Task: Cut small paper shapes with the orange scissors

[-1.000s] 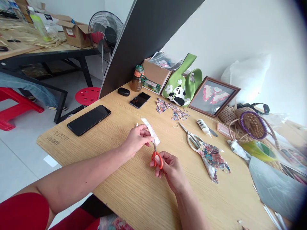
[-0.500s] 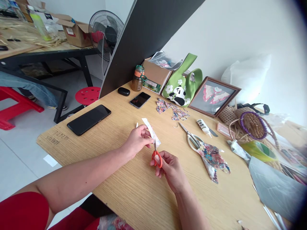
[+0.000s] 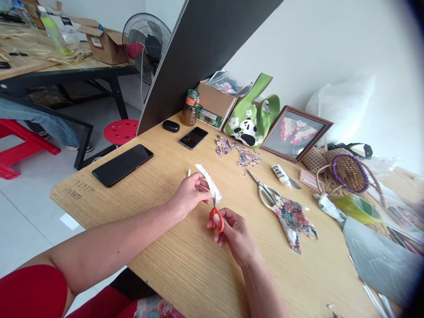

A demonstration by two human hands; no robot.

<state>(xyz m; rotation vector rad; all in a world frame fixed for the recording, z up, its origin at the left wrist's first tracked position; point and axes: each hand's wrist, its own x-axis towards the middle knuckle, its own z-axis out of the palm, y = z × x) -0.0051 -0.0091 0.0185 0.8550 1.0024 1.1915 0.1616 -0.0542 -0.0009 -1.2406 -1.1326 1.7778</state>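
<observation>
My left hand (image 3: 193, 192) pinches a narrow white strip (image 3: 208, 180), perhaps paper or cloth, over the middle of the wooden table. Small scissors (image 3: 217, 218) with orange handles are in my right hand (image 3: 236, 235), thumb through one loop. Their blades point away from me and meet the strip's near end beside my left fingertips. Right of my hands lie larger scissors (image 3: 266, 194) with white handles, partly under a piece of floral fabric (image 3: 293, 216). A small white scrap (image 3: 189, 172) rests just beyond my left hand.
Two phones (image 3: 123, 165) and a black case (image 3: 171, 126) lie to the left. Farther back are floral cut pieces (image 3: 236, 150), a jar (image 3: 190, 110), a green panda bag (image 3: 247, 128) and a picture frame (image 3: 298, 132). A glue bottle (image 3: 281, 176) and a woven basket (image 3: 351, 173) sit right.
The scissors' blades stand slightly further apart at the strip, and the strip has tilted a little. Both hands stay almost in the same place.
</observation>
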